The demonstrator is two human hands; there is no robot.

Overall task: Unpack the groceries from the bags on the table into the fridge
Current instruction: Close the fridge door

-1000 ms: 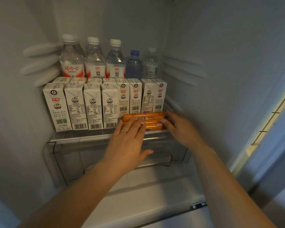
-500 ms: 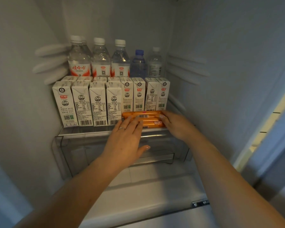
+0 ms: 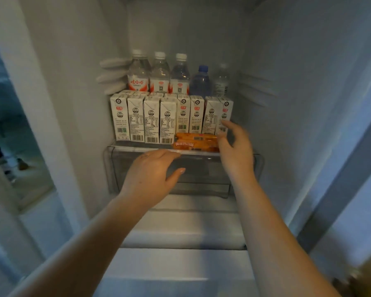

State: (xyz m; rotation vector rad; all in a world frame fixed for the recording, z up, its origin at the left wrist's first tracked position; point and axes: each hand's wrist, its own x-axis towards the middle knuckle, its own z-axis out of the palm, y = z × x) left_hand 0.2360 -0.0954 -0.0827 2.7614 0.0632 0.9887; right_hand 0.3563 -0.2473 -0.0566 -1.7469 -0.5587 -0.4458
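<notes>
Head view: the orange packets [image 3: 196, 143] are laid flat along the front edge of the glass shelf [image 3: 135, 149], toward its right end, probably because the cartons [image 3: 152, 121] fill the space behind. The right hand [image 3: 236, 151] is held just beside their right end, fingers loosely apart, gripping nothing. The left hand [image 3: 150, 176] hovers palm-down at the shelf's front edge, fingers straight.

1. The orange packets [image 3: 196, 142] beside my right hand [image 3: 236, 151] are glossy plastic film.
2. The milk cartons [image 3: 151, 120] are matt printed paperboard.
3. The water bottles [image 3: 160, 77] are clear, shiny plastic with paper-like labels.
4. The shelf [image 3: 135, 146] looks like smooth glass.
5. The drawer [image 3: 116, 168] under my left hand [image 3: 152, 176] is transparent plastic.
6. The fridge walls [image 3: 298, 103] are smooth matt white plastic.
</notes>
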